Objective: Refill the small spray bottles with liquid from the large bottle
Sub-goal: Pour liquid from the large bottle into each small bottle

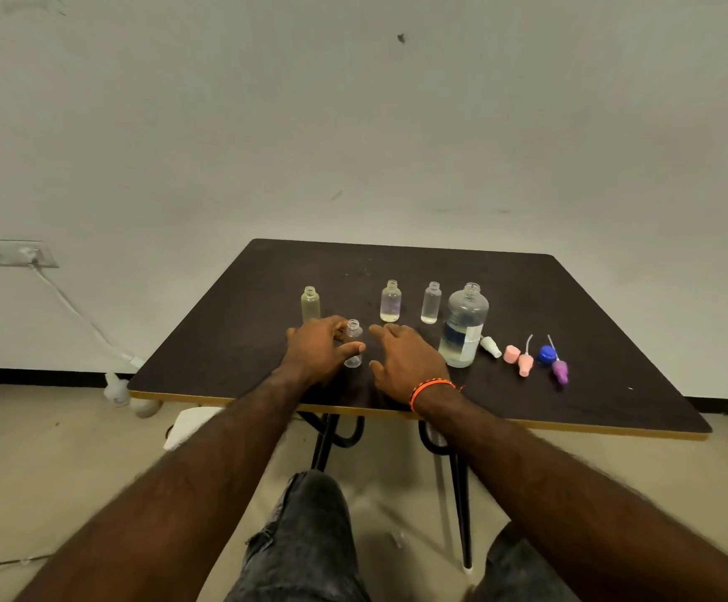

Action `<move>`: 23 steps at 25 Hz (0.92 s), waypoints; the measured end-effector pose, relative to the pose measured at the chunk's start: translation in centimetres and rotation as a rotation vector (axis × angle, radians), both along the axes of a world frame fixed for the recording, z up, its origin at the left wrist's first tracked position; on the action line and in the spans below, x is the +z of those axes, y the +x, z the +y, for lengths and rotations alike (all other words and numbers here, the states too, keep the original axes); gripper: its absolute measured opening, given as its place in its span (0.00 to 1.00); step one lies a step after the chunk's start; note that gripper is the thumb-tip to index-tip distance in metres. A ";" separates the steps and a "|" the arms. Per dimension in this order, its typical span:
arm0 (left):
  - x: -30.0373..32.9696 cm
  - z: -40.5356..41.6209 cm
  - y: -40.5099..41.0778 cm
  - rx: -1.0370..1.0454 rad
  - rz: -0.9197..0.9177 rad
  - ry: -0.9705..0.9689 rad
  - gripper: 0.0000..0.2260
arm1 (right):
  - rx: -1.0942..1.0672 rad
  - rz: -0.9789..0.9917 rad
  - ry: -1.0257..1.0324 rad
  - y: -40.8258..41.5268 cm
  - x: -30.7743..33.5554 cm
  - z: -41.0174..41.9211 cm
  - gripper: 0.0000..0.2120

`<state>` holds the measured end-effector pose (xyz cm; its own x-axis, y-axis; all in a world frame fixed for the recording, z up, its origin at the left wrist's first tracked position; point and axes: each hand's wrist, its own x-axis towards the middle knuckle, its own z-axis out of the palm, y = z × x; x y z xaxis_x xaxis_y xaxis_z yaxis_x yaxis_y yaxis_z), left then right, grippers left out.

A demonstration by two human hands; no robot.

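Left hand grips a small clear uncapped plastic bottle standing upright near the front edge of the dark rectangular table with yellow edging; thumb on its near side, fingers curled round the far side. Right hand rests just beside that bottle, fingers relaxed and spread, holding nothing; orange braided band on its wrist.

Behind the hands, three more small open bottles stand upright in a row: a yellowish one on the left, a faintly purple one in the middle, a clear one on the right. Large clear uncapped bottle with a label, partly filled, stands just right of the right hand.

Right of it lie the removed tops: white spray top, two pink pieces, blue cap, purple spray top with dip tube.
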<state>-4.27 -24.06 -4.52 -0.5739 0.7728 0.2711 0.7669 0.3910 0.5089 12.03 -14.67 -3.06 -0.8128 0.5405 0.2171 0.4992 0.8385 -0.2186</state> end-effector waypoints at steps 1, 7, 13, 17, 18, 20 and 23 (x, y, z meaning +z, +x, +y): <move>-0.1 0.6 0.7 -0.015 -0.003 0.003 0.21 | -0.013 0.004 0.008 1.0 -0.2 0.2 0.30; 0.0 4.1 4.7 -0.122 0.041 -0.012 0.20 | -0.100 0.029 0.037 6.5 -0.2 1.7 0.25; 0.2 6.2 6.0 -0.144 0.056 -0.042 0.20 | -0.325 0.202 0.182 10.0 0.8 3.9 0.18; 0.7 7.3 6.3 -0.161 0.041 -0.043 0.18 | -0.450 0.306 -0.018 10.3 2.4 7.2 0.32; 0.7 7.6 6.3 -0.164 0.037 -0.050 0.18 | -0.441 0.293 -0.081 9.9 2.6 8.1 0.38; 0.7 8.0 6.1 -0.160 0.032 -0.061 0.19 | -0.388 0.277 -0.205 8.9 2.9 9.4 0.47; 0.7 8.6 5.8 -0.145 0.027 -0.057 0.18 | -0.287 0.304 -0.328 7.0 3.0 10.3 0.50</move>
<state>1.54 -15.45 -3.80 -0.4479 0.8618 0.2381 0.8308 0.3027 0.4670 19.02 -4.32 -0.08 -0.5485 0.8114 0.2021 0.5719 0.5403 -0.6172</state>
